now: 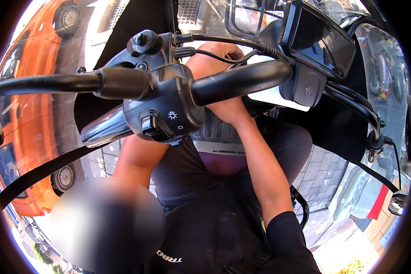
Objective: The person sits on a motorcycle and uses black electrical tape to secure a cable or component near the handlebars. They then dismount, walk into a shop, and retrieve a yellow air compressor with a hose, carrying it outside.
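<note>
My left hand [211, 55] reaches in behind the scooter handlebar [242, 82]. Its fingers look curled, and what they close on is hidden beyond the bar. Just below the bar is my right hand [228, 109], near a white panel [278, 97]; the handlebar covers its fingers. The black switch housing [164, 105] and a chrome-ended grip [106, 128] cross over my left forearm. Black cables [230, 40] run above the left hand. A ribbed dark floor mat [217, 128] shows beneath my right wrist.
A dark display [322, 43] is mounted at the right of the bar. A black brake lever [45, 84] juts left. An orange car [36, 118] stands on the left. Paving [317, 171] and a clear plastic cover [358, 194] lie at right. A blurred patch covers the lower left.
</note>
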The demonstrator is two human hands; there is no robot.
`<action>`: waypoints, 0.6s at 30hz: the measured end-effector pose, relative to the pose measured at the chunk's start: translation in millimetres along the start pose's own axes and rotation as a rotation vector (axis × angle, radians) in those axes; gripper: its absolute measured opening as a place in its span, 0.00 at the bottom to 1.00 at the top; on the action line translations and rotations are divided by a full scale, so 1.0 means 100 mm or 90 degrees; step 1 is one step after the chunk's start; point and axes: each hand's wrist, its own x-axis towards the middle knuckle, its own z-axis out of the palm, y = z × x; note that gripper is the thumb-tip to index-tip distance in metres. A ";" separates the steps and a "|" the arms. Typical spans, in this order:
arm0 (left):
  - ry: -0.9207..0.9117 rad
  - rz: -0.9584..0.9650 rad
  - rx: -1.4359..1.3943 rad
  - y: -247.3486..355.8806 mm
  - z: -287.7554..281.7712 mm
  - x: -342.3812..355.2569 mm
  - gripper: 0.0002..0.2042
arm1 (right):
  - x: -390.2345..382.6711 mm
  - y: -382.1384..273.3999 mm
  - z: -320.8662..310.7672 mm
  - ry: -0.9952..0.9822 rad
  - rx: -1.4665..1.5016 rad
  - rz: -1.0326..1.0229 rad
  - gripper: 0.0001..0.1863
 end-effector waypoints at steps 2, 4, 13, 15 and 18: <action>0.001 -0.008 0.005 0.03 -0.01 0.02 0.19 | -0.07 -0.03 -0.05 0.006 0.013 -0.008 0.34; -0.017 -0.022 -0.004 -0.03 -0.01 0.07 0.18 | -0.17 -0.01 -0.09 0.017 0.023 -0.006 0.33; 0.021 0.042 -0.121 -0.32 0.19 0.22 0.13 | -0.51 -0.25 -0.17 0.149 -0.298 -0.087 0.37; 0.014 0.047 -0.129 -0.27 0.14 0.19 0.14 | -0.45 -0.25 -0.16 0.145 -0.321 -0.080 0.38; 0.000 0.046 -0.177 -0.19 0.05 0.15 0.14 | -0.36 -0.24 -0.19 0.137 -0.353 -0.084 0.37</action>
